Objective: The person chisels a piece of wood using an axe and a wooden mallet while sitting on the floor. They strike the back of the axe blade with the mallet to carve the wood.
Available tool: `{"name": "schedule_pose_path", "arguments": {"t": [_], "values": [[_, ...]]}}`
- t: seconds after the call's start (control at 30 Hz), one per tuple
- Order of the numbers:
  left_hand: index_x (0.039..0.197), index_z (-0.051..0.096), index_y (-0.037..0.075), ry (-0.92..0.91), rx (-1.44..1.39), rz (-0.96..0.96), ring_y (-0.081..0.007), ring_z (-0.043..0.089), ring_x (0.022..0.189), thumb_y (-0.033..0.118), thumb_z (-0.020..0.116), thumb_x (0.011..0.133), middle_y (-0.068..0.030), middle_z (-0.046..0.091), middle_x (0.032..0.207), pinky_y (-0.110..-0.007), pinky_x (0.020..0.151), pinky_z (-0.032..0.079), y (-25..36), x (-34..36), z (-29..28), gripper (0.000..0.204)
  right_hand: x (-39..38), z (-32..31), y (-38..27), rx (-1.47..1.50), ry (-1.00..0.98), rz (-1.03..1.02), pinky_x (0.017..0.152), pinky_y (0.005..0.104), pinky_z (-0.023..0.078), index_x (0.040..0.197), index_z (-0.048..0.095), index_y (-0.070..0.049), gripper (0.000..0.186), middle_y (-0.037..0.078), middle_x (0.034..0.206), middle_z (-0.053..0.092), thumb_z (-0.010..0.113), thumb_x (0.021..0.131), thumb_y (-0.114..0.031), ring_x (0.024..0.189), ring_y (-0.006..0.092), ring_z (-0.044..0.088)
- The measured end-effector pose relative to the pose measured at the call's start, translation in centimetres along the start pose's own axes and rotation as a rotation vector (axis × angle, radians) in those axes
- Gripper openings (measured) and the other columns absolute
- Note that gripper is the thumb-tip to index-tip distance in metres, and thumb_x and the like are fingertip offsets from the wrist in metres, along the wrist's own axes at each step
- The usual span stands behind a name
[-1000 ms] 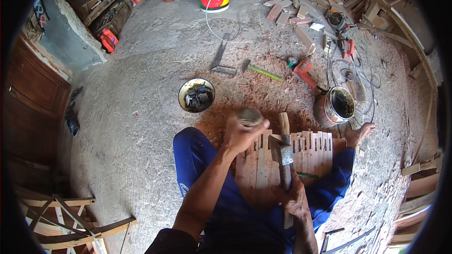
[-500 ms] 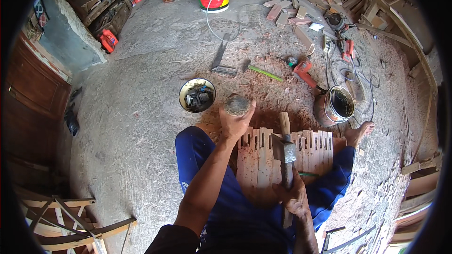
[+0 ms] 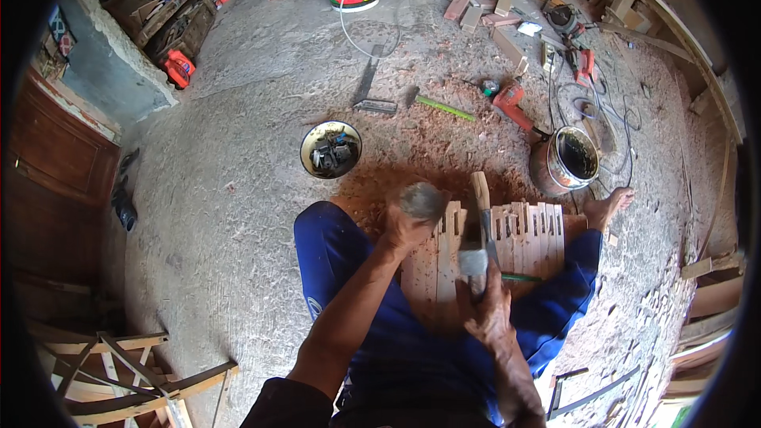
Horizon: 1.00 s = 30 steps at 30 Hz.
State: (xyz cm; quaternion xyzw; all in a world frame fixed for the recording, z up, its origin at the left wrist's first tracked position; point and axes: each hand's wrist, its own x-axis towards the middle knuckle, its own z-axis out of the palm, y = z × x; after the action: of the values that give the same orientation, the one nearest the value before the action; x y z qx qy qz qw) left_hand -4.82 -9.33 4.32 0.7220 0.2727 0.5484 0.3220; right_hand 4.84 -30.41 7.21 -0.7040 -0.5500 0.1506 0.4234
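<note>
My left hand (image 3: 406, 230) is closed around a rounded dark-grey block (image 3: 423, 201), stone-like, slightly blurred; its exact kind is unclear. It hovers over the left end of a row of pale wooden slats (image 3: 428, 273) with narrow slots near their far ends, lying between my legs. My right hand (image 3: 489, 313) is wrapped round a hammer, its metal head (image 3: 473, 262) just above the fingers. Beside that head, a chisel with a wooden handle (image 3: 480, 191) points away from me. Its lower end runs to my right hand; whether the fingers grip it too is hidden.
Ahead lie a bowl of dark hardware (image 3: 331, 128), a try square (image 3: 375, 105), a green-handled tool (image 3: 445, 108) and a red power drill (image 3: 513, 105). A dirty bucket (image 3: 547, 168) stands right, among cables (image 3: 626, 115). Wood offcuts (image 3: 468, 4) pile at the back. A wooden frame (image 3: 198, 380) sits lower left.
My left hand has moved right and slightly down with the grey block, closer to the chisel. My right hand has risen a little, and the hammer head has turned.
</note>
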Motion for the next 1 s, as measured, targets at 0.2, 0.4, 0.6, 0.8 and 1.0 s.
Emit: {"name": "schedule_pose_path", "arguments": {"t": [0.2,0.4,0.6,0.8,1.0], "values": [[0.114,0.058,0.005,-0.125,-1.086,-0.518,-0.0167,0.063,0.089,0.031,0.073,0.089,-0.0046,0.065,0.103,-0.032,0.076,0.055,-6.6,-5.3,-0.9,0.039,5.7,-2.5,-4.8,-0.422,-0.163,-0.473,0.059,0.0413,0.055,0.148,0.031,-0.003,0.071,0.013,0.082,0.056,0.06,0.084,-0.009,0.075,0.0319,0.069],[0.132,0.052,0.008,-0.354,-0.903,-0.314,-0.0209,0.057,0.11,0.03,0.053,0.104,-0.0063,0.06,0.118,-0.034,0.1,0.048,-7.9,-3.7,-1.4,0.036,7.7,-2.6,-4.2,-0.625,-0.303,-0.412,0.063,0.0411,0.059,0.151,0.033,-0.006,0.077,0.015,0.094,0.062,0.064,0.08,-0.006,0.079,0.031,0.069],[0.128,0.054,0.007,-0.438,-0.201,-0.333,-0.0203,0.06,0.102,0.021,0.06,0.1,-0.0084,0.061,0.113,-0.035,0.096,0.051,-8.7,-3.1,-2.2,0.032,8.3,-6.4,-9.6,-0.385,-0.171,-0.468,0.062,0.0404,0.059,0.146,0.04,-0.005,0.074,0.016,0.096,0.062,0.066,0.077,-0.008,0.08,0.0308,0.07],[0.126,0.055,0.005,-0.372,-0.273,-0.268,-0.0268,0.062,0.109,0.021,0.067,0.095,-0.0122,0.064,0.115,-0.045,0.094,0.054,-10.5,-6.5,-0.2,0.037,7.5,-3.1,-5.3,-0.624,-0.359,-0.267,0.056,0.0446,0.056,0.144,0.041,-0.011,0.064,0.019,0.092,0.065,0.06,0.083,-0.005,0.071,0.034,0.07],[0.113,0.063,0.007,-0.31,-1.038,-0.469,-0.0198,0.066,0.094,0.03,0.072,0.089,-0.0059,0.068,0.104,-0.04,0.085,0.054,-7.2,-3.1,1.2,0.035,8.3,-7.0,-9.2,-0.272,-0.298,-0.075,0.048,0.0356,0.051,0.124,0.051,-0.011,0.034,0.012,0.084,0.063,0.063,0.094,-0.021,0.06,0.0227,0.063]]}}
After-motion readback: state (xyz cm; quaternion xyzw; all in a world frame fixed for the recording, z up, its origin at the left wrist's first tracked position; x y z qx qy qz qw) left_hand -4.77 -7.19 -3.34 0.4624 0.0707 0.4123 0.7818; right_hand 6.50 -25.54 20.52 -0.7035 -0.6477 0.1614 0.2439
